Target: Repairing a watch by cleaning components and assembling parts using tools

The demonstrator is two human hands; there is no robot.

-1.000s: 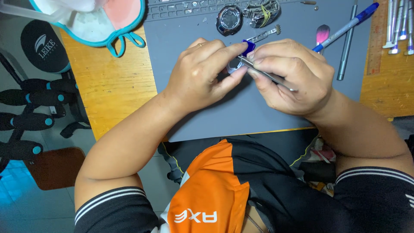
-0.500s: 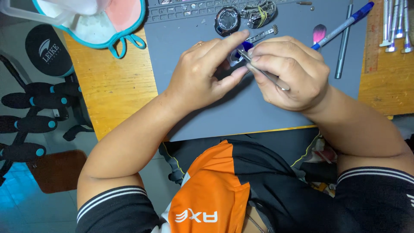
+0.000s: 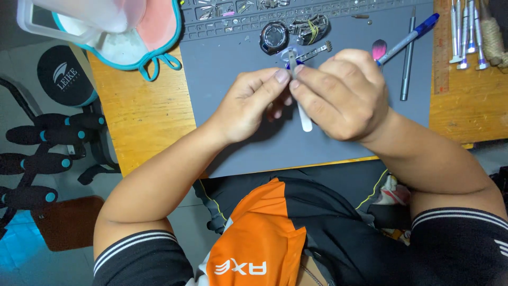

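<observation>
My left hand and my right hand meet fingertip to fingertip over a grey work mat. Together they pinch a slim metal pair of tweezers that points away from me, its pale rear end hanging below my fingers. Just past the tips lies a small blue tool with a metal bracelet piece. A round watch case and a clump of watch parts rest slightly farther back. My fingers hide whatever the tweezers grip.
A blue pen and a grey pen lie right of my hands. Several slim screwdrivers sit on the wooden desk at the far right. A white and pink bowl-shaped item with teal trim stands at the back left. Dumbbells lie on the floor.
The tweezers have swung from lying slanted toward the right to pointing nearly straight away from me. Both hands have lifted and shifted a little to the right, off the blue tool.
</observation>
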